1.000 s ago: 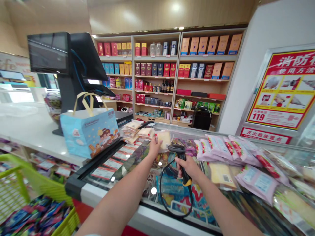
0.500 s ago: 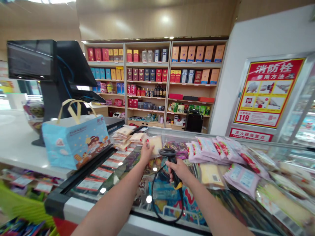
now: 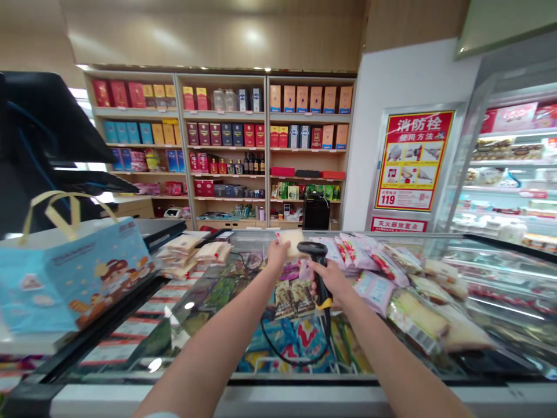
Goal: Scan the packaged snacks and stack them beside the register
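Note:
My left hand (image 3: 277, 254) grips a clear-wrapped pack of sliced bread or sandwich (image 3: 292, 242) by its lower left edge. My right hand (image 3: 331, 278) is shut around the handle of a black handheld barcode scanner (image 3: 314, 264) with a yellow band near its base. The scanner head points toward the pack and stays a little apart from it. A black coiled cable (image 3: 282, 348) loops down from the scanner over the glass freezer lid (image 3: 217, 302).
Wrapped sandwiches (image 3: 180, 256) and pink packets (image 3: 352, 253) lie on the glass lid. A blue paper gift bag (image 3: 73, 277) stands on the left counter beside a black till screen (image 3: 43, 116). Behind are stocked wooden shelves (image 3: 217, 145); a lit chiller (image 3: 509, 174) stands right.
The whole view has swung left, so the bag and shelves shift left and the chiller comes into sight. Both hands keep their hold, with the scanner still beside the pack.

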The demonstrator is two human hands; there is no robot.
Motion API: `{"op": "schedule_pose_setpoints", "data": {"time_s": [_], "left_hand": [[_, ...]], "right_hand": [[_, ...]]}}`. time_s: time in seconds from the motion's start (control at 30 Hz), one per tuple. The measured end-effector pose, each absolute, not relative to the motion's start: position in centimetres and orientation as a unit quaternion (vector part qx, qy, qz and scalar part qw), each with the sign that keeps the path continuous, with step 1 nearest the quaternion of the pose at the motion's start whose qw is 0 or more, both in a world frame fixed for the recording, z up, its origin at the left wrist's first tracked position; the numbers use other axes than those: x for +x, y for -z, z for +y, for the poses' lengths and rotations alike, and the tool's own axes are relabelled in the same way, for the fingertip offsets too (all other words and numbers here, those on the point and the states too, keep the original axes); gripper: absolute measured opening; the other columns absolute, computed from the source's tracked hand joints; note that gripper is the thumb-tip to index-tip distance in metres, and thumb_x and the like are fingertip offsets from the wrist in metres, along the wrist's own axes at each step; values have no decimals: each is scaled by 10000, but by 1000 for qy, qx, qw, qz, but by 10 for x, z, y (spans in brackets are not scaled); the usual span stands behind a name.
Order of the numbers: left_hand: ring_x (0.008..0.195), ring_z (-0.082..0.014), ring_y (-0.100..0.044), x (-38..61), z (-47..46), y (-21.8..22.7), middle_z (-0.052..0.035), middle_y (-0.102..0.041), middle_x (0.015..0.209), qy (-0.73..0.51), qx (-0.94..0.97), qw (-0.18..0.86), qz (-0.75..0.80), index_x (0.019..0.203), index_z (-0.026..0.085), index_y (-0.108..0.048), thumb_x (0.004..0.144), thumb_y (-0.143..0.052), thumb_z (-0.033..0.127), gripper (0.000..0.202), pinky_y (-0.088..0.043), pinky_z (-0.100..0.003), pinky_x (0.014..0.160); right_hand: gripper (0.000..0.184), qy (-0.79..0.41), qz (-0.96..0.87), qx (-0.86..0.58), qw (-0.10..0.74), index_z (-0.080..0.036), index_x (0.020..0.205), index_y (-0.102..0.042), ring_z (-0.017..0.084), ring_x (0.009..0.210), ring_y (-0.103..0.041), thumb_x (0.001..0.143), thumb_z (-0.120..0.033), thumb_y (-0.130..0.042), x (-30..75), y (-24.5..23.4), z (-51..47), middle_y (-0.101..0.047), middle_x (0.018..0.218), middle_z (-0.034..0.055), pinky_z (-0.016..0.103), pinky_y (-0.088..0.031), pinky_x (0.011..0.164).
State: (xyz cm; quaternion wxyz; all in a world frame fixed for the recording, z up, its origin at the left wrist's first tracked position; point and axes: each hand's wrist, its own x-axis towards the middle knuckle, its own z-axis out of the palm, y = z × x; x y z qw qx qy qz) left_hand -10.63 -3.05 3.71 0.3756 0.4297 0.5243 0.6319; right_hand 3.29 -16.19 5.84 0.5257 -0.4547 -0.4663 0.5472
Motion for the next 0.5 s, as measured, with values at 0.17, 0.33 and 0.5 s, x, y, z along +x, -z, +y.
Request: {"op": "schedule_pose_setpoints", "data": {"time_s": [0.17,0.33,0.5], "left_hand": [[894,-227,-688,-29,-19,-61,-138,-711,1012,-560,521,339,548,1086,121,-597,730,-702,282,404,-517,-301,743],[1258,-359,-517,11,-21,-62,-210,-596,1291,-371,594,192,687,1222,150,-553,706,-713,426,607,-443,-445,972],[1307,-344,-482,22,-18,-56,-215,-527,1385,-294,605,200,713,1341,141,-478,764,-632,480,687,-398,-419,1036]], "right_hand": [[283,-510,-456,-473,555,-184,654,-495,98,340,-496,788,-373,-658,93,-61,-168,-520,428,-39,221,-469,356],[269,-496,-429,-464,595,-191,731,-505,98,342,-497,741,-376,-700,127,-55,-170,-541,468,-58,241,-490,360],[286,-499,-426,-453,603,-193,719,-500,103,346,-508,716,-385,-712,136,-49,-168,-545,473,-60,231,-474,351]]}}
